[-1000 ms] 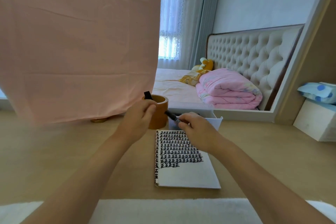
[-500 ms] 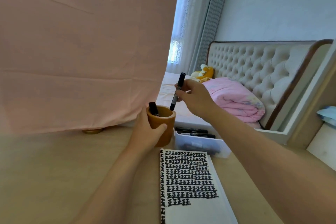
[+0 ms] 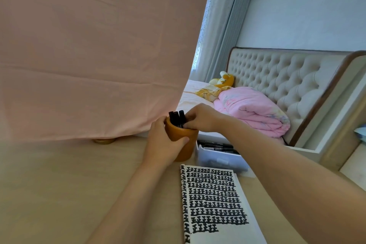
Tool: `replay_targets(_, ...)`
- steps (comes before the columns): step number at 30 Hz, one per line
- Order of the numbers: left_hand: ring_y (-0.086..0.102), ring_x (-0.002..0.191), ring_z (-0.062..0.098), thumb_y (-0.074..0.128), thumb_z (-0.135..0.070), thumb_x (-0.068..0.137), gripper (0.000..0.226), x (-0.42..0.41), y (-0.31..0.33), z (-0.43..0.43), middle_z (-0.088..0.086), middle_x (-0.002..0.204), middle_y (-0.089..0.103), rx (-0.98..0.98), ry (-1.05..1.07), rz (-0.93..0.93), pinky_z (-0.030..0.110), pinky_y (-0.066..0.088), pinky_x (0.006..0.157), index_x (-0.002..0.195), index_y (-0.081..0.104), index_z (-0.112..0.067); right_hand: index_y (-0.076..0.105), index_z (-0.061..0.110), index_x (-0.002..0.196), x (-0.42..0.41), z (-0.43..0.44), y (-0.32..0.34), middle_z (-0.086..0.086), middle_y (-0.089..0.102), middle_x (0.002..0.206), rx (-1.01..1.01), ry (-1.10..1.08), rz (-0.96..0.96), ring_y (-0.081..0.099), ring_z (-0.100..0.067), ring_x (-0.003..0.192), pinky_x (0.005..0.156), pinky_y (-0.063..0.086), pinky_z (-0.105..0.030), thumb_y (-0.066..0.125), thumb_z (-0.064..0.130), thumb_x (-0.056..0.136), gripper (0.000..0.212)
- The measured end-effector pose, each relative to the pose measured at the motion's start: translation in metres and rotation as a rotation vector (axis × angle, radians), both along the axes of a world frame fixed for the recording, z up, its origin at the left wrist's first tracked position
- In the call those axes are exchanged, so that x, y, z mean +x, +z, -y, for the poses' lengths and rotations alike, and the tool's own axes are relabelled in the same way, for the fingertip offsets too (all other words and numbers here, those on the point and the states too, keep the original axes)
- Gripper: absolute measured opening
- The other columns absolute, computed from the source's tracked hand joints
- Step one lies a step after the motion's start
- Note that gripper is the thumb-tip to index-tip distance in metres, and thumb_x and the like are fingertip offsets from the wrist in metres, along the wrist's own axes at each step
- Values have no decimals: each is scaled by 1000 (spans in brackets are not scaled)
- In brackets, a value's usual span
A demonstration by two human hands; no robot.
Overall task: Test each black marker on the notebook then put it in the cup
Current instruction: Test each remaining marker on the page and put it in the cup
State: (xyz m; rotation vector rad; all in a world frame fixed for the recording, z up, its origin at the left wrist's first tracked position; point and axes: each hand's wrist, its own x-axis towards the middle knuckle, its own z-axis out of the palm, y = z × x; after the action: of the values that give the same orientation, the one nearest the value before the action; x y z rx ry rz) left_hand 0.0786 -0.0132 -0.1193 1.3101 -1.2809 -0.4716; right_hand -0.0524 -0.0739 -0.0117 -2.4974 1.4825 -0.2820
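Down from mid-air half a second ago, the right hand (image 3: 202,118) now sits at the rim of the brown cup (image 3: 190,149), fingers pinched on a black marker (image 3: 181,116) that stands in it beside two others. On the pale counter (image 3: 59,184), the open notebook (image 3: 213,204), its page filled with rows of black marks, lies nearest the camera, a clear box (image 3: 219,159) of markers just behind it. The left hand (image 3: 162,144) wraps the cup's side, gripping it.

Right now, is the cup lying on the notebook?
No, the cup is upright beyond the notebook's top edge, gripped by the left hand.
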Motion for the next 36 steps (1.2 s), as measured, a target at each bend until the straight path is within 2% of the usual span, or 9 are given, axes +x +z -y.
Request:
replay_targets(2,54,111,11,75,-40,64,65,0,0,-2,-11,120,53,-15,-44,8,42,52,93,121,44,-39,73,20,113,-8,-2,1,4,72,102,-33,21,123,63,-12,91,78,50,-24,71,22,86,27)
replay_targets(6,55,112,9,69,-47,66,67,-2,0,-3,-13,124,55,22,-99,36,43,52,93,127,44,-39,73,24,95,-39,-2,-10,8,68,91,-184,-50,211,62,-12,88,81,52,-26,64,15,89,13)
replay_targets(8,54,113,9,74,-47,67,70,-3,0,-3,-13,126,55,25,-79,35,41,51,95,129,44,-37,71,26,95,-55,-3,-19,6,67,92,-145,-99,83,61,-12,83,74,49,-24,58,9,89,22)
replay_targets(11,51,115,9,83,-42,69,76,-3,-2,-2,-11,130,52,37,-35,21,36,48,95,132,41,-33,73,24,94,-74,-1,-33,5,68,100,-95,-143,-152,61,-13,89,81,53,-26,53,4,88,29)
replay_targets(18,48,123,14,83,-43,71,82,-5,-1,-4,-7,138,47,69,-18,55,36,46,99,137,37,-30,69,20,120,-83,14,-49,-3,67,120,-13,-212,-273,64,-20,105,95,53,-31,62,5,88,36)
replay_targets(23,35,120,16,82,-30,70,77,-17,16,-16,0,129,37,-240,181,302,28,38,97,135,40,-20,69,14,116,-74,22,-57,-9,69,108,-34,-221,-425,65,-25,94,88,54,-33,63,16,90,27)
replay_targets(26,43,107,11,73,-21,80,43,-34,30,-21,-6,115,44,-412,67,401,30,45,90,119,54,-23,70,15,110,-73,24,-58,-9,68,104,-62,-217,-443,65,-25,91,84,54,-32,65,17,87,24)
replay_targets(29,48,98,2,66,-18,87,22,-48,25,-21,-12,107,52,-367,-139,500,27,46,87,108,65,-24,71,15,106,-74,23,-54,-8,68,104,-64,-193,-464,66,-25,92,85,54,-33,63,18,89,18)
replay_targets(36,46,108,-1,58,-24,97,35,-54,-1,-18,-18,115,58,-189,-351,639,25,47,94,130,62,-31,72,18,102,-86,19,-49,-2,67,107,-67,-138,-368,63,-21,96,87,53,-32,67,20,89,14)
